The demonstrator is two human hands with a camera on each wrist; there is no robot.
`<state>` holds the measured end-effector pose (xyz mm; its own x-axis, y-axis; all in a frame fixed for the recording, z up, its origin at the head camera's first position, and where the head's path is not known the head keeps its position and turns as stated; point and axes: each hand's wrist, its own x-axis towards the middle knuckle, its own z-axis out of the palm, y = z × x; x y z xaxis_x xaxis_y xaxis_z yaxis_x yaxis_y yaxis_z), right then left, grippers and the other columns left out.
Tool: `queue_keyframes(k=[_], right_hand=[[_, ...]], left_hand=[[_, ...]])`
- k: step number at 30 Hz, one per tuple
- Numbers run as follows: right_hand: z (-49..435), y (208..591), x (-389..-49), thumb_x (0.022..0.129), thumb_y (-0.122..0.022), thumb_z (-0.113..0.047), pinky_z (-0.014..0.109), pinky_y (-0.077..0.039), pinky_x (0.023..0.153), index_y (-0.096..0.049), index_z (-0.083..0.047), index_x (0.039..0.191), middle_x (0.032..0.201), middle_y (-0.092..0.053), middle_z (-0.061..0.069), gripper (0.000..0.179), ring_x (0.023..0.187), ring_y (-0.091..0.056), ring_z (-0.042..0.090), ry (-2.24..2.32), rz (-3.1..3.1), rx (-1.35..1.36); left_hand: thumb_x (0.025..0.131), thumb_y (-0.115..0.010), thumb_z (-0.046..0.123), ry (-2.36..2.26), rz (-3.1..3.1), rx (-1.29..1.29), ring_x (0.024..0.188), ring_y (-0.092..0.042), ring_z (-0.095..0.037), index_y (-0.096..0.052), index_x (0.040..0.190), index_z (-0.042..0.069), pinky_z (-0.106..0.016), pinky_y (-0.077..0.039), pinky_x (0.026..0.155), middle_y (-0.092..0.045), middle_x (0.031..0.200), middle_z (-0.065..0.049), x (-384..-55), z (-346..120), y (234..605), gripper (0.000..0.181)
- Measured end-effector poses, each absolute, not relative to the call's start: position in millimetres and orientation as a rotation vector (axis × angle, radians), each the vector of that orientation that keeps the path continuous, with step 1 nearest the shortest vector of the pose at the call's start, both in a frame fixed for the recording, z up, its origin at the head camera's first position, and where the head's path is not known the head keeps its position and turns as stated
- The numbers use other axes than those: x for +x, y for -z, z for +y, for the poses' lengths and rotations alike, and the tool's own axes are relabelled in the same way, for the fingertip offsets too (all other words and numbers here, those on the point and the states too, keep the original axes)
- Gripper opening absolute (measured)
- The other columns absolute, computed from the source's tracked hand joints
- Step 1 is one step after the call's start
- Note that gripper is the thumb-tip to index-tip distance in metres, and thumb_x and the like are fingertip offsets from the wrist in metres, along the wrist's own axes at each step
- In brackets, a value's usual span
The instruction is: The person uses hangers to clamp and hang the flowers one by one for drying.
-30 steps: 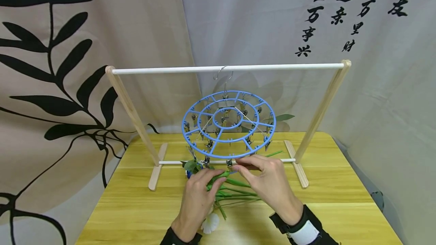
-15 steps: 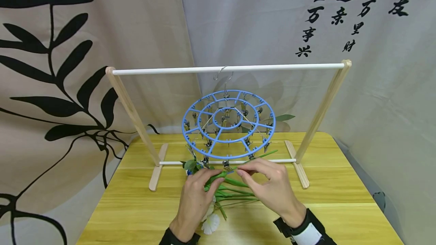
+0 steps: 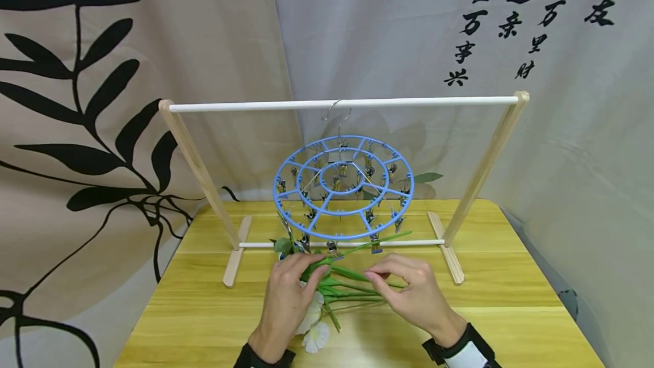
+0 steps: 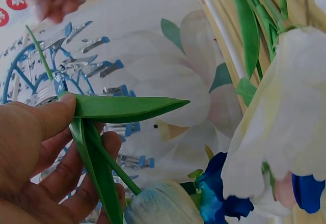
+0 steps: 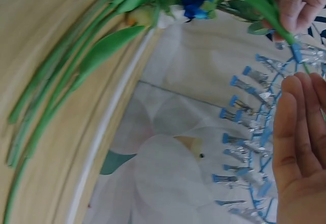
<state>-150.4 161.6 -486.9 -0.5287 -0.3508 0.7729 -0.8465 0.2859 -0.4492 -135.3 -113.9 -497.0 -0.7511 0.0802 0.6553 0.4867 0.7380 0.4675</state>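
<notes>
My left hand point(image 3: 291, 294) pinches the green leaf and stem of a tulip point(image 4: 163, 203) between thumb and fingers. Its pale white-blue bloom hangs beside the fingers in the left wrist view. A blue-tipped metal clip point(image 4: 59, 83) sits on the stem right by the thumb, and the thin stem end juts out past it. That clip belongs to a round blue clip hanger point(image 3: 342, 237) with several clips. My right hand point(image 3: 409, 288) is off to the right of the clip, above loose stems, holding nothing; its fingers look straight in the right wrist view.
The hanger hooks onto a white bar point(image 3: 245, 107) between wooden posts point(image 3: 201, 178). A lower white bar point(image 3: 416, 242) runs close behind the hands. More flowers lie on the table, with green stems point(image 3: 357, 298), a white bloom point(image 3: 315, 337) and a blue rose point(image 5: 196, 0).
My right hand has left the clip and stem, moving right and toward me. The front clip has shifted slightly left, and my left hand has drifted left with the stem.
</notes>
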Motion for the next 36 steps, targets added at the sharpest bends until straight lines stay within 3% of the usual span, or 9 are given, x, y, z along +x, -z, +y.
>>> queue_keyframes(k=[5, 11, 18, 23, 29, 36], right_hand=[[168, 500, -153, 0.093, -0.092, 0.006, 0.015, -0.065, 0.077, -0.088, -0.022, 0.110, 0.101, -0.087, -0.007, 0.033, 0.084, -0.080, 0.004, -1.185, -2.099, 1.028], [176, 512, -157, 0.093, -0.094, 0.002, 0.018, -0.065, 0.076, -0.088, -0.024, 0.108, 0.102, -0.086, -0.011, 0.031, 0.086, -0.077, 0.001, -1.112, -2.211, 0.974], [184, 524, -159, 0.094, -0.096, -0.003, 0.029, -0.069, 0.074, -0.089, -0.023, 0.106, 0.101, -0.086, -0.011, 0.024, 0.088, -0.077, -0.002, -1.022, -2.347, 0.896], [188, 530, -160, 0.095, -0.096, -0.006, 0.032, -0.070, 0.076, -0.089, -0.022, 0.108, 0.102, -0.086, -0.011, 0.022, 0.090, -0.077, -0.002, -0.998, -2.408, 0.867], [190, 536, -159, 0.096, -0.095, -0.006, 0.035, -0.071, 0.078, -0.089, -0.020, 0.109, 0.105, -0.087, -0.007, 0.020, 0.092, -0.077, 0.000, -0.992, -2.462, 0.851], [190, 542, -160, 0.097, -0.094, -0.007, 0.038, -0.073, 0.082, -0.089, -0.018, 0.114, 0.109, -0.087, -0.001, 0.020, 0.094, -0.083, 0.016, -0.977, -2.519, 0.841]], left_hand=[[0.093, -0.100, 0.016, 0.854, -2.320, -0.404, 0.091, -0.080, -0.012, -0.090, 0.115, 0.015, -0.050, -0.067, 0.092, -0.087, 0.104, 0.000, -137, -119, 497, 0.025], [0.094, -0.099, 0.015, 0.861, -2.355, -0.375, 0.068, -0.051, 0.007, -0.090, 0.118, 0.017, -0.046, -0.061, 0.090, -0.079, 0.094, 0.006, -137, -125, 496, 0.026], [0.096, -0.097, 0.010, 0.874, -2.357, -0.344, 0.070, -0.075, 0.002, -0.089, 0.120, 0.015, -0.057, -0.062, 0.100, -0.083, 0.105, 0.000, -137, -134, 495, 0.026], [0.096, -0.097, 0.010, 0.840, -2.343, -0.339, 0.074, -0.075, -0.003, -0.089, 0.118, 0.014, -0.054, -0.061, 0.096, -0.085, 0.107, -0.002, -140, -140, 494, 0.024], [0.097, -0.096, 0.008, 0.828, -2.340, -0.328, 0.097, -0.080, -0.023, -0.089, 0.119, 0.012, -0.060, -0.063, 0.099, -0.086, 0.111, -0.006, -143, -146, 495, 0.024], [0.098, -0.095, 0.008, 0.835, -2.340, -0.290, 0.112, -0.081, -0.036, -0.088, 0.118, 0.011, -0.068, -0.061, 0.103, -0.085, 0.116, -0.010, -151, -155, 498, 0.021]])
